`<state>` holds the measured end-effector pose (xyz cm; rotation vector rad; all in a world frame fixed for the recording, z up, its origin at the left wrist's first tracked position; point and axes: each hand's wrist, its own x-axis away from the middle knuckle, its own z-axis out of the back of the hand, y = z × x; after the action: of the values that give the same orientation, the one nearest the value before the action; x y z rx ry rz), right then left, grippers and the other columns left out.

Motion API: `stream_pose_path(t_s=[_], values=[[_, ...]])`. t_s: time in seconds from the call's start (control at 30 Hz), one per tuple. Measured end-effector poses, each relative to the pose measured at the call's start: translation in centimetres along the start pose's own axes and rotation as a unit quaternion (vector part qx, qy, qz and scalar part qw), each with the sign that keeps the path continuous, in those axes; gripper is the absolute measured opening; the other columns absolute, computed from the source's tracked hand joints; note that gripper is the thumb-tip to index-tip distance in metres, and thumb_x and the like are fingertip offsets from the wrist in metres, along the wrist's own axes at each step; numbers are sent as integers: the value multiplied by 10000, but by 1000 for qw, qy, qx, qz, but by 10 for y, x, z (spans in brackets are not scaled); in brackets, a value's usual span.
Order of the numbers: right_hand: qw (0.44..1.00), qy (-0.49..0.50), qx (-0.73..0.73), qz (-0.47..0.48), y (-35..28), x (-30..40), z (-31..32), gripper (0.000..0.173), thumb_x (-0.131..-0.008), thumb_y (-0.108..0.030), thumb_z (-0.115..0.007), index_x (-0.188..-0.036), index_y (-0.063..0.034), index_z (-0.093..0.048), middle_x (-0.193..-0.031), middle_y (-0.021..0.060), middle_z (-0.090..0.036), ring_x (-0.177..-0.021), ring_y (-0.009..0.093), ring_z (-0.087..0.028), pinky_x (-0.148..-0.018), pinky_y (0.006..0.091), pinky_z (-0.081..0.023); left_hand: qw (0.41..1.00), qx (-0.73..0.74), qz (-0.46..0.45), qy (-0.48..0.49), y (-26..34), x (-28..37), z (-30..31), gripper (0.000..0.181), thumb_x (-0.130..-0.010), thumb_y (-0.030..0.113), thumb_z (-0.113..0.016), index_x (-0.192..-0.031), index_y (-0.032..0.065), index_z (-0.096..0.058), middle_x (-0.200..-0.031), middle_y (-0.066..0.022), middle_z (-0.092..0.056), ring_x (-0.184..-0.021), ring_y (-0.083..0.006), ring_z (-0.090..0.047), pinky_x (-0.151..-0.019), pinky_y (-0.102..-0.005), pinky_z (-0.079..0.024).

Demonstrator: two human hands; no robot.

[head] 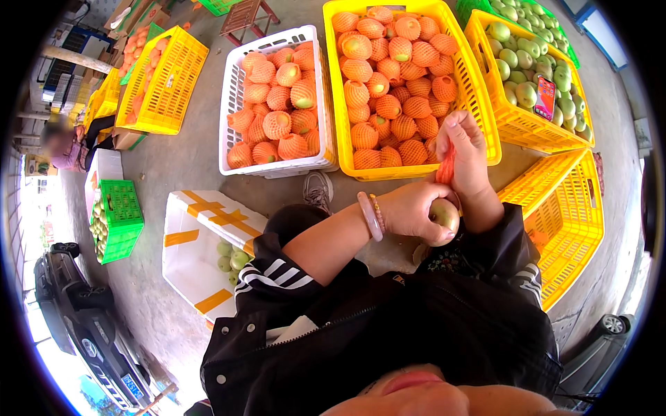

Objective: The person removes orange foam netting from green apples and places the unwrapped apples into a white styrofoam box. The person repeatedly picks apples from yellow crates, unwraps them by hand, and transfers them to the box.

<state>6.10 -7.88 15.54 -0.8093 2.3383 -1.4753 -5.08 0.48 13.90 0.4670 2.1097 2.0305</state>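
Note:
My left hand [406, 213], with a bangle and a beaded bracelet at its wrist, grips a round green-brown fruit [445, 221], perhaps an apple or pear. Just above it my right hand [463, 151] pinches an orange foam fruit net [446, 167], bunched and stretched between both hands. How far the net reaches over the fruit is hidden by my fingers. Past my hands stands a yellow plastic crate [419, 173] full of net-wrapped fruit [387, 106]. Left of it is a white plastic crate [225, 130] with more wrapped fruit [277, 125].
At right, a yellow crate [520, 117] holds bare green fruit with a smartphone [545, 98] on top; another yellow crate [577, 234] is nearer. A taped white foam box [182, 260] with green fruit sits left. Farther left are a green crate [122, 218], a seated person [73, 148] and a car [86, 322].

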Motion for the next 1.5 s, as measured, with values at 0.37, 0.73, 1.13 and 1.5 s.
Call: stream_pose_path(t_s=[0.37,0.73,1.13,1.5], values=[[996,57,-3,71,0,-9,4,354,-1023,-324,-403,-728,-130,-425,-539,-22,-371,-429,89,-320,-515,267,-397,998,-14,-50,46,-8,-1,-7,548,-682,294,-752,-1121,17,-576,-1037,-83,-606,-975,-173,-571,-887,-319,-458],[971,-222,-31,-88,-3,-10,21,622,-930,-435,-548,-1345,-5,-374,-1271,159,-518,-1128,242,-529,-978,372,-438,977,36,-85,192,10,9,10,498,-707,239,-743,-1118,34,-551,-1039,-58,-583,-983,-147,-543,-901,-310,-442],[981,-92,-54,-159,1,-10,19,280,-1011,-262,-424,-884,-38,-534,-768,109,-603,-915,309,-645,-818,386,-518,985,89,-81,126,2,-1,11,416,-755,214,-692,-1101,30,-554,-1038,-48,-578,-988,-123,-536,-883,-290,-449],[980,-164,76,-78,-5,17,19,642,-803,-254,-773,-1266,-25,-391,-1129,55,-539,-1026,130,-536,-853,274,-475,876,206,-134,416,-26,-11,28,424,-948,363,-546,-1188,22,-464,-1113,-79,-554,-1005,-146,-549,-883,-287,-457]])
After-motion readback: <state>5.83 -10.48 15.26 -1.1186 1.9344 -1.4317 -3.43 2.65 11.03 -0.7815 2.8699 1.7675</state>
